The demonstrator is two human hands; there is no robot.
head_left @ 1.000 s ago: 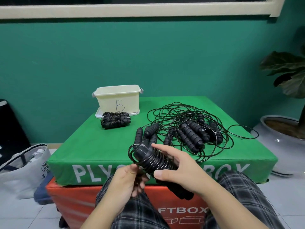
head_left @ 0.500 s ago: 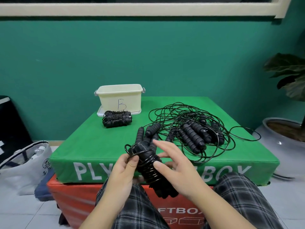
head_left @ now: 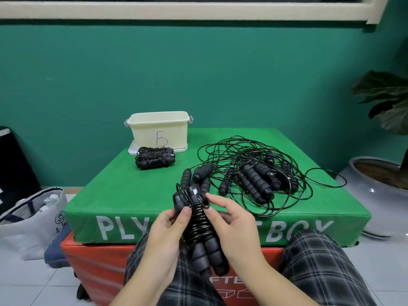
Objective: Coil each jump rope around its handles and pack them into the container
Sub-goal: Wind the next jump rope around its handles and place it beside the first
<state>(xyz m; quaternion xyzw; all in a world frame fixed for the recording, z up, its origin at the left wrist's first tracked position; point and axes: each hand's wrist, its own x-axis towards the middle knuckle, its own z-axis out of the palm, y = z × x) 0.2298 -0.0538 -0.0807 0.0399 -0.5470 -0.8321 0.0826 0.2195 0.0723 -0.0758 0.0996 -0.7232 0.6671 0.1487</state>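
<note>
Tightly coiled black jump rope [head_left: 199, 228]

Soft, even indoor light fills the frame, bright enough to show colour clearly. The green tabletop [head_left: 123, 193] carries only faint, diffuse shadows under the objects. A small glare spot sits on the grey pot [head_left: 373, 191] at right. The wide-angle lens bows the window frame [head_left: 198, 12] at the top. Fine detail looks slightly soft and smeared throughout.
</note>
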